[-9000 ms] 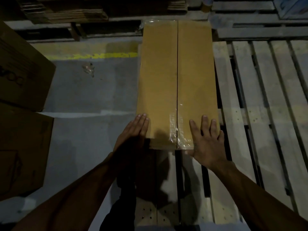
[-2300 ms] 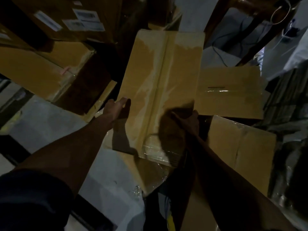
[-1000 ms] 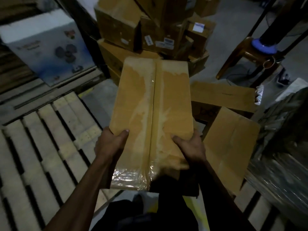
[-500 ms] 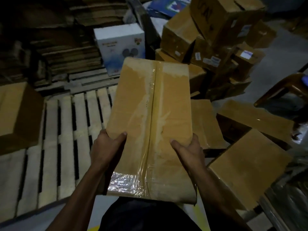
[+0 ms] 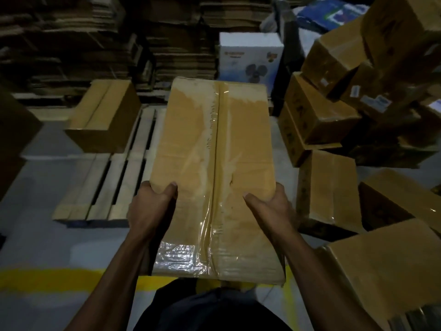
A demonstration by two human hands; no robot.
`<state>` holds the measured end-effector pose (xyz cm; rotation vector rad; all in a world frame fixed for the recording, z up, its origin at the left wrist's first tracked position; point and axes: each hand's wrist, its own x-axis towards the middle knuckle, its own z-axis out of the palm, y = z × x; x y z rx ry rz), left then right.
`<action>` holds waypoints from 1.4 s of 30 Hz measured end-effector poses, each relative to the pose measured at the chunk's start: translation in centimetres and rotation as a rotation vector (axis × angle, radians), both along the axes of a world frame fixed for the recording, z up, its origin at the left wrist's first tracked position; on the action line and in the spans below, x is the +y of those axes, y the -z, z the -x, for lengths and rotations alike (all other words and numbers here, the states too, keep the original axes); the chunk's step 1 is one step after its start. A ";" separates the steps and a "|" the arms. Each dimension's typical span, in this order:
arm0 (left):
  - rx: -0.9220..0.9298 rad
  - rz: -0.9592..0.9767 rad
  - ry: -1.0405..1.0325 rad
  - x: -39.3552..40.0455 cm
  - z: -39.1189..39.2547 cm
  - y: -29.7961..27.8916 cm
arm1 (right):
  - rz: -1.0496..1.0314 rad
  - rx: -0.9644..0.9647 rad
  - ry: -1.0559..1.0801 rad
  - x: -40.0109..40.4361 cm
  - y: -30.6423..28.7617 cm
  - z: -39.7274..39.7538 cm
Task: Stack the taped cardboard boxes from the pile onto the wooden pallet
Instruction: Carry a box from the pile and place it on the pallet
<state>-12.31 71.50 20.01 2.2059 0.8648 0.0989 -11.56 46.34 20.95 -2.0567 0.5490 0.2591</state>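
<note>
At the far left edge of the frame a dark carton stands partly cut off. Right of it, in the upper left, a taped cardboard box sits on the far end of the wooden pallet, whose pale slats run down toward the lower left. A yellow floor line crosses the bottom left of the grey floor.

At the centre, a long taped box is held up in the air over the pallet's right edge, its seam tape running lengthwise and crinkled clear tape shining at its near end. The left hand grasps the box's left side, thumb on the top face and fingers wrapped under. The right hand grasps the right side the same way, thumb lying on top.

Behind the held box, at upper centre, stands a white printed box against stacks of flattened cardboard. On the right of the frame lies the pile of brown boxes, tumbled at angles, some with white labels, reaching down to the lower right corner.
</note>
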 end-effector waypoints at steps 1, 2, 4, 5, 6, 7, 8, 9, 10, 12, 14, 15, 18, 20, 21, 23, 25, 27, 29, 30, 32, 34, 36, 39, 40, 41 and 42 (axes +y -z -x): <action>0.015 -0.003 -0.022 0.9 0.6 0.0 | 0.007 -0.005 -0.019 1.0 -0.1 0.2; 0.025 -0.002 -0.038 1.8 1.1 0.0 | 0.013 -0.009 -0.036 1.9 -0.1 0.3; 0.040 0.015 -0.060 4.0 1.9 0.1 | 0.018 -0.022 -0.069 3.9 -0.2 0.5; 0.048 0.016 -0.066 4.9 2.1 0.2 | 0.018 -0.025 -0.084 4.8 -0.1 0.6; 0.055 0.017 -0.073 6.1 2.3 0.4 | 0.022 -0.024 -0.106 6.0 -0.1 0.6; 0.063 0.015 -0.080 7.3 2.4 0.4 | 0.025 -0.018 -0.129 7.3 0.0 0.7; 0.065 0.014 -0.089 8.5 2.5 0.4 | 0.036 -0.014 -0.148 8.6 0.0 0.6; 0.068 0.013 -0.096 9.8 2.4 0.6 | 0.046 -0.012 -0.161 10.1 0.1 0.5; 0.069 0.015 -0.094 11.0 2.3 0.7 | 0.050 -0.005 -0.167 11.3 0.2 0.4; 0.074 0.029 -0.079 13.9 2.0 1.0 | 0.055 0.002 -0.177 14.2 0.3 0.2; 0.077 0.042 -0.046 17.6 1.6 1.5 | 0.072 0.006 -0.187 17.8 0.4 -0.2; 0.074 0.040 -0.030 19.1 1.4 1.6 | 0.075 0.008 -0.183 19.2 0.4 -0.3; 0.049 0.028 0.014 24.2 0.4 1.7 | 0.086 0.006 -0.158 24.2 0.4 -1.2; 0.025 0.038 0.043 26.7 -0.3 1.4 | 0.075 0.003 -0.151 26.8 0.3 -1.9; 0.009 0.042 0.058 28.0 -0.7 1.2 | 0.072 -0.001 -0.153 28.0 0.2 -2.3; -0.001 0.020 0.079 30.1 -1.7 0.9 | 0.070 0.001 -0.152 30.0 0.2 -3.4; -0.006 0.013 0.099 32.0 -2.8 1.0 | 0.061 0.009 -0.144 31.6 0.2 -4.7; -0.016 0.016 0.110 33.5 -4.3 1.5 | 0.059 0.018 -0.144 33.2 0.3 -6.2; -0.008 0.009 0.111 34.9 -6.2 2.2 | 0.064 0.022 -0.140 34.6 0.6 -8.1; 0.000 0.014 0.111 35.4 -7.2 2.5 | 0.066 0.022 -0.140 35.2 0.6 -9.0; 0.022 0.029 0.113 36.6 -10.0 3.3 | 0.063 0.032 -0.134 36.4 1.2 -11.6; 0.041 0.029 0.118 37.7 -13.1 4.0 | 0.066 0.042 -0.129 37.4 2.2 -14.7; 0.060 0.013 0.136 38.7 -16.2 4.5 | 0.059 0.041 -0.131 38.4 3.1 -17.8; 0.061 0.015 0.156 40.6 -21.6 4.9 | 0.027 0.051 -0.138 40.1 3.9 -23.2; 0.053 0.020 0.164 41.3 -23.3 4.9 | 0.010 0.046 -0.143 40.7 3.9 -24.7; 0.052 0.028 0.170 42.0 -25.2 4.9 | -0.003 0.043 -0.145 41.3 4.0 -26.6; 0.059 0.042 0.169 42.7 -27.0 4.8 | -0.008 0.043 -0.149 41.8 3.9 -28.4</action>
